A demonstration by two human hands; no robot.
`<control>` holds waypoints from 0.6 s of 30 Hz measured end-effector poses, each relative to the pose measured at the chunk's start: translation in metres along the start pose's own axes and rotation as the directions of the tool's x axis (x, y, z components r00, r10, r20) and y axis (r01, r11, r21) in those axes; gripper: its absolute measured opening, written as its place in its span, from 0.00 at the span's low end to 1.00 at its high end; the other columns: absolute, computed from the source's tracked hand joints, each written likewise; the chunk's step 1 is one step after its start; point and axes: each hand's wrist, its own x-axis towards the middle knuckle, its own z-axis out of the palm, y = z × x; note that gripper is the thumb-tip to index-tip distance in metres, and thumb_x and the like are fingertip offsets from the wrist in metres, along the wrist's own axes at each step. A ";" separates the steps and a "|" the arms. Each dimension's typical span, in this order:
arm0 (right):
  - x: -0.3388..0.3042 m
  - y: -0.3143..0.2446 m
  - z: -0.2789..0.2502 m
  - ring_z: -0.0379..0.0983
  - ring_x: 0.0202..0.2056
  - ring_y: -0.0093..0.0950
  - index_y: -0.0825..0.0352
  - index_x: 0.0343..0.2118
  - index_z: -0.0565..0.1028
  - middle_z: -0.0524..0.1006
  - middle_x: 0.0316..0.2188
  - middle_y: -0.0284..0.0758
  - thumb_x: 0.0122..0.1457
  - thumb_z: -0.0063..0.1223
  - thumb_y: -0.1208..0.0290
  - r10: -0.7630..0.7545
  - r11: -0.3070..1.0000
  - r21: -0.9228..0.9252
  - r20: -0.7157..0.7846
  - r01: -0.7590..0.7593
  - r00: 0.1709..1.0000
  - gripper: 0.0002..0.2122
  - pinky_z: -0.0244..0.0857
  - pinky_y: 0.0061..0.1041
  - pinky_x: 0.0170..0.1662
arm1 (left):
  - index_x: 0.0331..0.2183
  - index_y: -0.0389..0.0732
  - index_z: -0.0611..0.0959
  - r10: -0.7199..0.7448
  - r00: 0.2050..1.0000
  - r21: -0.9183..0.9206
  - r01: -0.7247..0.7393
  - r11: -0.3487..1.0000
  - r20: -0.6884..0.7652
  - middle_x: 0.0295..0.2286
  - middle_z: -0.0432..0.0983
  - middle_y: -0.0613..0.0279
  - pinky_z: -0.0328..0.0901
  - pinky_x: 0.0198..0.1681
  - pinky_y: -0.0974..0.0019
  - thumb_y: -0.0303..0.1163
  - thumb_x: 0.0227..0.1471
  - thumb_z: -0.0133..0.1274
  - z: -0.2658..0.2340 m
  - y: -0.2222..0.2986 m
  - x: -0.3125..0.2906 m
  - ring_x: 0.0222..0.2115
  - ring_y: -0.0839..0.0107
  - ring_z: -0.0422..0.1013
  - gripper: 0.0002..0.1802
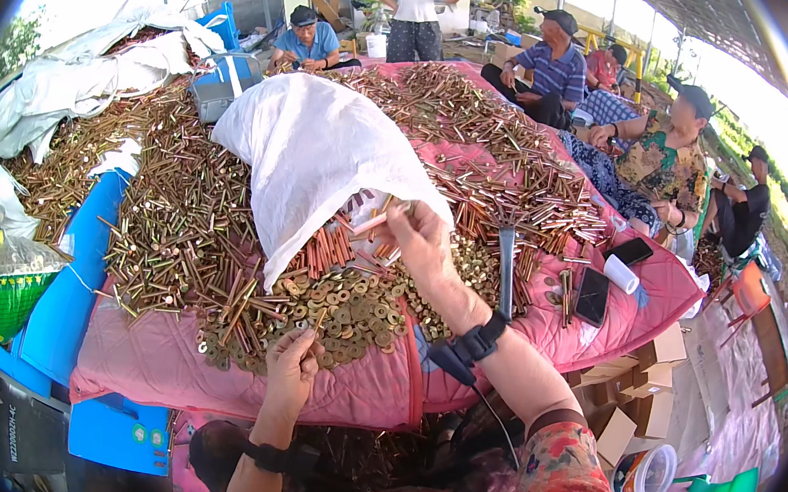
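My left hand is closed at the near edge of the pink quilted cover, its fingertips pinching a thin brass-coloured bolt that points up. My right hand reaches into the mouth of a white woven sack. Between its thumb and fingers is a pale pinkish tube. Several reddish tubes lie below it, partly under the sack. Flat brass-coloured washers are heaped between my two hands. Long brass-coloured bolts spread across the table to the left.
The pink quilted cover drapes over the table's near edge. A dark flat bar stands among the bolts. Phones and a white roll lie at right. Several people sit around the far and right sides. Cardboard boxes stand below at right.
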 end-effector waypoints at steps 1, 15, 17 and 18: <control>-0.012 0.021 -0.006 0.68 0.25 0.17 0.73 0.35 0.69 0.72 0.24 0.31 0.58 0.48 0.66 0.006 0.994 -0.112 0.057 0.001 0.998 0.13 0.66 0.17 0.30 | 0.29 0.38 0.77 0.003 1.000 0.003 -0.003 1.000 0.000 0.19 0.73 0.60 0.48 0.12 0.82 0.26 0.50 0.53 0.003 0.002 -0.001 0.11 0.85 0.57 0.03; -0.085 0.046 -0.008 0.73 0.32 0.22 0.70 0.41 0.68 0.75 0.33 0.34 0.59 0.48 0.64 0.367 0.910 0.118 0.215 -0.397 0.905 0.14 0.69 0.20 0.36 | 0.27 0.37 0.79 -0.024 1.000 0.154 0.024 0.988 -0.002 0.17 0.71 0.64 0.47 0.13 0.83 0.28 0.47 0.57 0.009 -0.003 -0.007 0.11 0.85 0.58 0.05; -0.082 0.047 -0.007 0.74 0.32 0.23 0.71 0.39 0.68 0.75 0.32 0.35 0.58 0.49 0.64 0.390 0.889 0.171 0.199 -0.424 0.899 0.14 0.69 0.20 0.35 | 0.27 0.36 0.79 -0.021 1.000 0.158 0.020 0.987 0.002 0.17 0.71 0.64 0.47 0.13 0.83 0.29 0.46 0.58 0.016 0.005 -0.011 0.11 0.85 0.57 0.06; -0.082 0.045 -0.004 0.74 0.32 0.24 0.71 0.38 0.68 0.75 0.32 0.36 0.58 0.49 0.65 0.415 0.866 0.213 0.201 -0.453 0.887 0.13 0.70 0.20 0.35 | 0.28 0.36 0.79 -0.021 1.000 0.156 0.021 0.988 -0.003 0.17 0.71 0.64 0.47 0.13 0.83 0.29 0.46 0.58 0.014 0.007 -0.009 0.11 0.85 0.57 0.06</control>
